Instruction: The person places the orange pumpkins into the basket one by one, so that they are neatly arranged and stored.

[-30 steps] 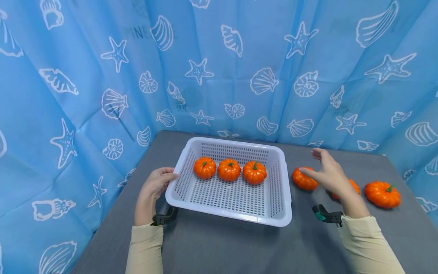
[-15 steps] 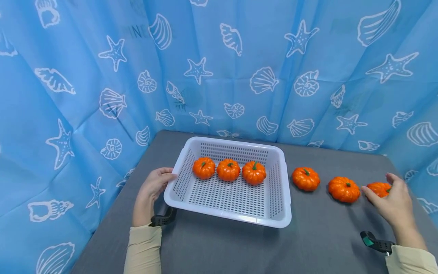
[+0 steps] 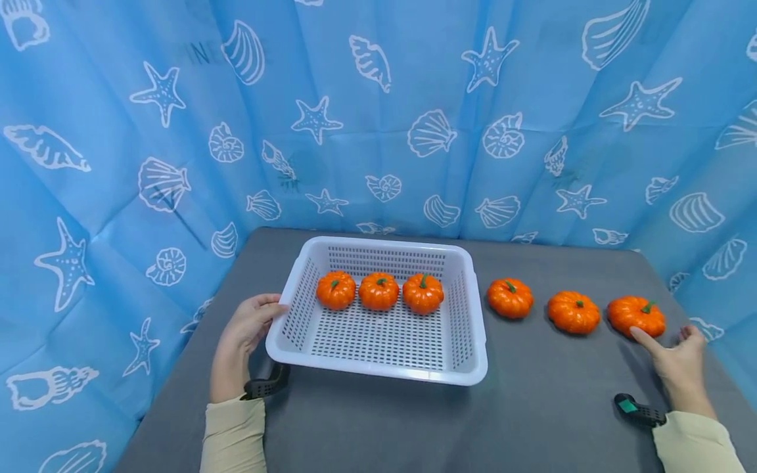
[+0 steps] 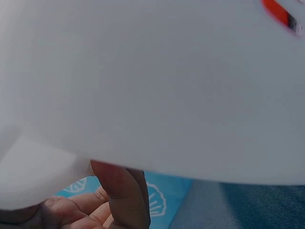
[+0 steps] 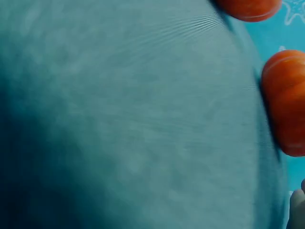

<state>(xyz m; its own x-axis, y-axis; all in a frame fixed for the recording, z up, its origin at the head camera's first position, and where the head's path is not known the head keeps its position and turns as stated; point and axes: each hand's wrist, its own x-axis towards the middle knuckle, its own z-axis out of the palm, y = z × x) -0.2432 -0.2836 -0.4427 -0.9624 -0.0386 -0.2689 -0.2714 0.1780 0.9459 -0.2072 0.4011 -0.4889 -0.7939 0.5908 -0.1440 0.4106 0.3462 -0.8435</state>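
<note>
Lying ahead-left of spread right hand (image 3: 680, 366): rightmost pumpkin (image 3: 635, 315) | left hand (image 3: 247, 328): pinching basket rim (image 3: 378, 370)

Blue seashell-print curtain (image 3: 355, 164), gray tabletop (image 3: 544, 407).

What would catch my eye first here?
Probably the bright orange pumpkins: three in a row inside the white basket, three more on the gray table to its right. Behind them hangs a blue curtain covered with white shells and starfish.
</note>
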